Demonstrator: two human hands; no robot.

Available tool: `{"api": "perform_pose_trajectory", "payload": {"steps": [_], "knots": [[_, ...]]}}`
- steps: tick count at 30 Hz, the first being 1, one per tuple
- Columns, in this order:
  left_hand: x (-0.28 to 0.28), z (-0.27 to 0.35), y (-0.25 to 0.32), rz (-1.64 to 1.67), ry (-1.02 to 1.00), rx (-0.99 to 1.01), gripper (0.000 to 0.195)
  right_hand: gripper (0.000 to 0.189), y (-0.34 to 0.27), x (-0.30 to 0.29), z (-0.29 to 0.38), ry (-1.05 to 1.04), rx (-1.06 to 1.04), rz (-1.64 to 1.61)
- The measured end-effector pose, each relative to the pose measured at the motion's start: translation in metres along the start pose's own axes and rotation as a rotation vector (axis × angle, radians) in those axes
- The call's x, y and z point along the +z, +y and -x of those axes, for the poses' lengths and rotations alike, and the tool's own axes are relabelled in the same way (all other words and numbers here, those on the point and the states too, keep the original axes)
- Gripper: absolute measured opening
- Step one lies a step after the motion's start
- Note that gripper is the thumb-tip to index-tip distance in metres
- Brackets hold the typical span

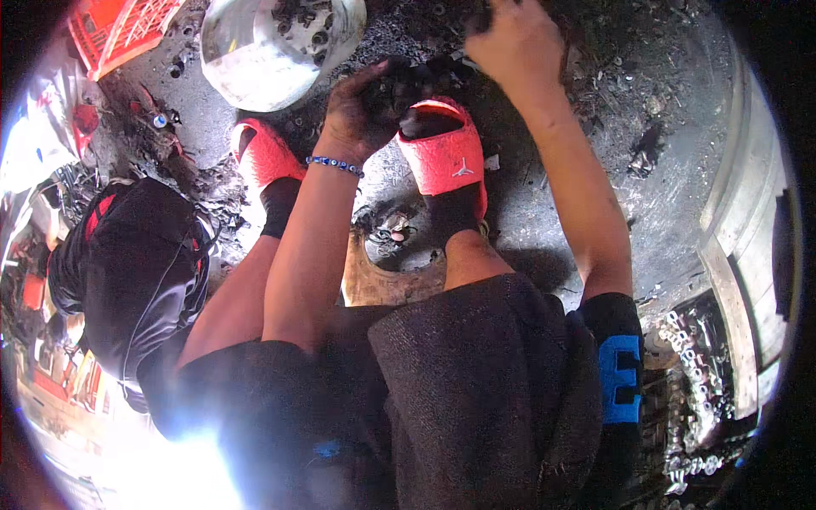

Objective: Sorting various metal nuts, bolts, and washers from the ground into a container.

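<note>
My left hand (349,120), smeared black and wearing a blue beaded bracelet (335,166) at the wrist, is cupped around a dark, greasy part (398,86). Shadow hides that part's outline. It is just above my right foot, which wears a red slide sandal (440,156) over a black sock. Farther to the right, my right hand (519,44) reaches to the top edge of the view. Its fingers are bent beside something dark, and blur hides whether they hold it. A round metal container (229,76) with several small dark parts (303,19) inside stands left of my hands.
A red plastic crate (127,32) stands at upper left. Beside my left leg is a bulky black fabric item (140,248). Scraps litter the grimy floor (656,197). Several metal parts (695,370) lie at lower right, near a pale curved edge (733,325).
</note>
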State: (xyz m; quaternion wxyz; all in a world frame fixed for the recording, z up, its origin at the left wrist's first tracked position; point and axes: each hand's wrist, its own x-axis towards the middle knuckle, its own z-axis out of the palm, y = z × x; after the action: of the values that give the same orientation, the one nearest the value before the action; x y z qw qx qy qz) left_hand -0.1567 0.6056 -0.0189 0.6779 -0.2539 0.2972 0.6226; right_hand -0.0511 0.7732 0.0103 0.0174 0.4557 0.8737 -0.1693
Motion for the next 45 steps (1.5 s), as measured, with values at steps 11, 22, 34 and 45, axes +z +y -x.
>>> {"api": "perform_pose_trajectory", "payload": {"steps": [11, 22, 34, 45], "knots": [[-0.008, -0.002, 0.004, 0.092, -0.019, -0.050, 0.029, 0.032, -0.022, 0.034, -0.004, -0.157, -0.207, 0.004], [-0.031, -0.009, 0.002, 0.211, -0.344, 0.037, 0.042, 0.040, -0.027, 0.017, 0.006, -0.120, -0.206, -0.428], [-0.018, 0.002, 0.010, 0.226, -0.081, 0.000, 0.031, 0.033, -0.031, 0.023, -0.030, -0.230, -0.210, 0.156], [-0.013, -0.007, 0.002, 0.155, -0.018, -0.030, 0.029, 0.037, -0.001, 0.012, -0.021, -0.045, -0.012, -0.207]]}}
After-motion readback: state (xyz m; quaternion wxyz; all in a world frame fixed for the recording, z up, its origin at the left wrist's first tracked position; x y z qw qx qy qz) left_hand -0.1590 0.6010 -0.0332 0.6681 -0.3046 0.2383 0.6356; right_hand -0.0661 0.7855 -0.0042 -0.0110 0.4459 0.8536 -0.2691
